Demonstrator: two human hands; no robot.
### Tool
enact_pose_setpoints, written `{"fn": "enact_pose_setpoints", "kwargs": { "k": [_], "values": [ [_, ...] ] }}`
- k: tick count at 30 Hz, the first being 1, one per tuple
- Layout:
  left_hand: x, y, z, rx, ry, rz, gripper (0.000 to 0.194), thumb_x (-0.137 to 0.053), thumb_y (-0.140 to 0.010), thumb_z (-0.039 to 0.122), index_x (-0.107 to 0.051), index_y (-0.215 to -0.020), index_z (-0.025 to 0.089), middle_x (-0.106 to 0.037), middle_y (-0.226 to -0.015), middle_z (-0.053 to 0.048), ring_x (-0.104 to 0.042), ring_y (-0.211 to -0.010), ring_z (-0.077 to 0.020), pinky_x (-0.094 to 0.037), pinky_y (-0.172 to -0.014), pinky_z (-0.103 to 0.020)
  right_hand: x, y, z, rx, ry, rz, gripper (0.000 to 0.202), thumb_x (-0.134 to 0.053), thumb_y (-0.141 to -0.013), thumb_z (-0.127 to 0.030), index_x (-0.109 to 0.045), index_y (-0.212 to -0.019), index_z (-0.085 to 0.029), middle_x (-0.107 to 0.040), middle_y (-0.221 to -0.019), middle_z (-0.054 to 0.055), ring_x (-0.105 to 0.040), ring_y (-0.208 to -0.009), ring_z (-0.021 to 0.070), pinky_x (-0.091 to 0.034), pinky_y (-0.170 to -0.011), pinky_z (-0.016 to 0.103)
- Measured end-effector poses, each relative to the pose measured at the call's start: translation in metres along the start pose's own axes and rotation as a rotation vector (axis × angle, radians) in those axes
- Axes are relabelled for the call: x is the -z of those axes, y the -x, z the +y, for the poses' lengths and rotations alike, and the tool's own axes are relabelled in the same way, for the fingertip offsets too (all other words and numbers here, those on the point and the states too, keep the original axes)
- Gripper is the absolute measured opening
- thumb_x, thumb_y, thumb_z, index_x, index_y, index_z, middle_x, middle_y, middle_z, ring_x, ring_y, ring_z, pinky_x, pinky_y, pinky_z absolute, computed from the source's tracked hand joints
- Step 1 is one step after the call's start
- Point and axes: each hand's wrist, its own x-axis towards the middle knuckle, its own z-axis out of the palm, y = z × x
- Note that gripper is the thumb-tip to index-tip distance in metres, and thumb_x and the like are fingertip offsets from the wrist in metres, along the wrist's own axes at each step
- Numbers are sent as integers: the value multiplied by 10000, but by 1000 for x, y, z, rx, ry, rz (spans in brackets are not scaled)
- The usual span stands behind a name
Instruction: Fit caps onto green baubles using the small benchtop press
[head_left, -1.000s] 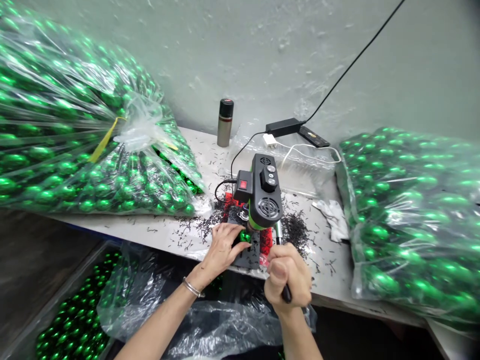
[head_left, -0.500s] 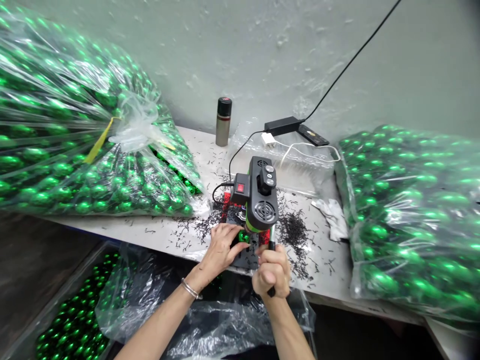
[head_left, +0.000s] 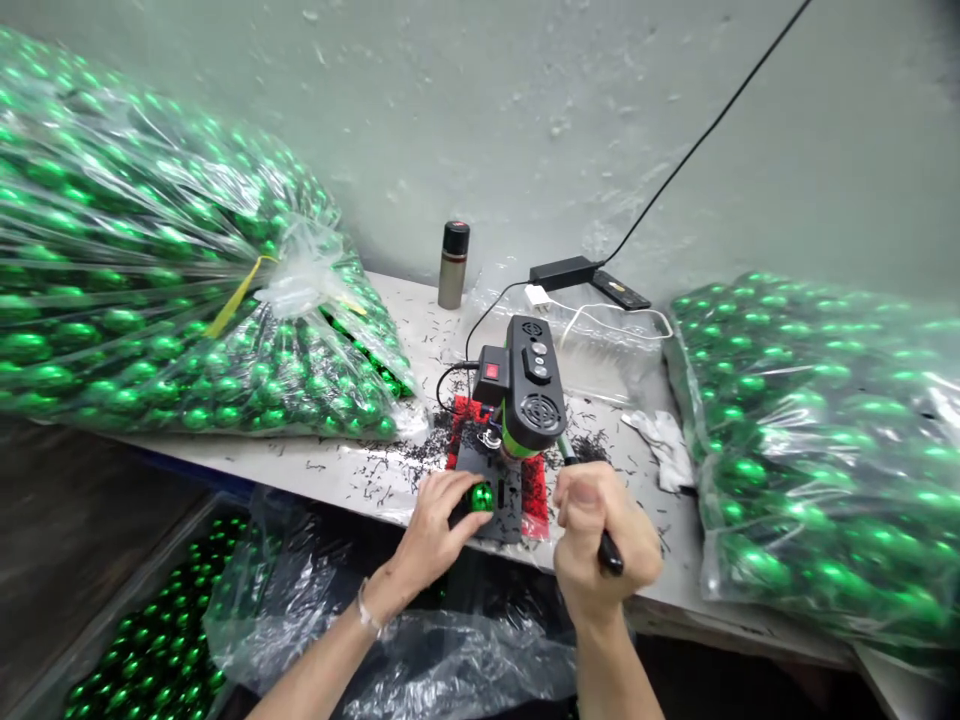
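Observation:
Between the thumb and fingers of my left hand (head_left: pixel 439 520) is a shiny green ball (head_left: pixel 482 497), in front of the black bench machine (head_left: pixel 534 385). My left hand is closed on it, above the machine's dark base plate (head_left: pixel 510 520). My right hand (head_left: pixel 606 535) wraps round the black-gripped lever handle (head_left: pixel 611 553) on the machine's right side. The machine's head has a red switch (head_left: pixel 491 370) on a side box and round vents on top. Red strips (head_left: pixel 535 495) show at both sides of the base.
Large clear bags of green balls stand at left (head_left: pixel 150 300) and right (head_left: pixel 810 450). Black scraps (head_left: pixel 589 445) litter the white table (head_left: pixel 330 475). Behind are a spray can (head_left: pixel 454 265), a power adapter (head_left: pixel 562 272) and cables. A white glove (head_left: pixel 661 447) lies right. Below is an open bag of balls (head_left: pixel 157 630).
My right hand has moved right and outward with the lever handle. My left hand has drawn the ball out from under the machine's head, toward me. The view has shifted slightly.

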Motion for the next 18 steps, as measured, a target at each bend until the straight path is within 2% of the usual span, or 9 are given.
{"fn": "enact_pose_setpoints", "kwargs": {
  "k": [3, 5, 6, 8, 10, 12, 14, 16, 18],
  "values": [
    [20, 26, 3, -18, -34, -2, 450, -611, -938, 396, -544, -1351, 228, -639, -1268, -125, -569, -1191, -272, -476, -1006, -436, -1, 4, 1, 28, 8, -4, 264, -503, -865, 0, -465, -677, -181, -499, -631, -24, -491, -595, 91, -361, -548, 253],
    [32, 27, 0, -39, -108, 26, 461, -600, -942, 399, -531, -1363, 224, -621, -1296, -132, -568, -1197, -272, -484, -998, -428, -4, 12, 5, 56, 5, 15, 265, -498, -849, 25, -466, -675, -173, -503, -642, -20, -493, -602, 87, -365, -546, 248],
    [38, 20, -3, -48, -158, 57, 428, -577, -956, 376, -539, -1350, 213, -619, -1297, -135, -567, -1196, -270, -482, -999, -428, -5, 16, 6, 65, -2, 28, 271, -494, -842, 36, -462, -670, -169, -501, -645, -19, -495, -604, 85, -368, -546, 245],
    [50, -8, -12, -43, -290, 126, 333, -502, -987, 270, -570, -1300, 180, -629, -1277, -141, -564, -1184, -264, -471, -998, -430, -8, 21, 8, 70, -17, 52, 283, -494, -833, 50, -450, -655, -166, -488, -639, -23, -495, -603, 82, -372, -545, 241],
    [59, -48, -25, 8, -485, 137, 305, -441, -970, 137, -616, -1220, 143, -654, -1218, -155, -572, -1133, -272, -467, -960, -437, -9, 23, 8, 70, -21, 62, 285, -499, -830, 51, -447, -651, -164, -484, -639, -23, -495, -599, 81, -368, -539, 240],
    [66, -90, -39, 116, -705, -17, 306, -433, -890, 22, -667, -1069, 104, -677, -1107, -185, -587, -1042, -294, -468, -888, -440, -9, 23, 7, 71, -20, 58, 283, -499, -831, 49, -446, -653, -165, -485, -641, -23, -495, -596, 81, -368, -536, 239],
    [68, -124, -51, 150, -748, -59, 278, -449, -824, -29, -686, -908, 91, -688, -943, -198, -597, -958, -309, -457, -854, -451, -8, 24, 7, 71, -18, 49, 281, -492, -832, 50, -445, -660, -167, -485, -640, -23, -494, -597, 84, -373, -539, 240],
    [66, -147, -61, 163, -761, -81, 250, -477, -804, -32, -686, -838, 101, -685, -882, -192, -602, -936, -309, -445, -868, -455, -7, 25, 7, 64, -18, 29, 280, -484, -833, 52, -447, -668, -171, -484, -639, -22, -491, -600, 87, -380, -543, 242],
    [64, -157, -66, 181, -765, -97, 245, -484, -806, -35, -687, -807, 103, -681, -850, -186, -616, -915, -304, -438, -876, -448, -7, 26, 8, 54, -19, 12, 275, -478, -835, 50, -455, -677, -173, -493, -648, -17, -496, -602, 92, -386, -543, 245]
  ]
}}
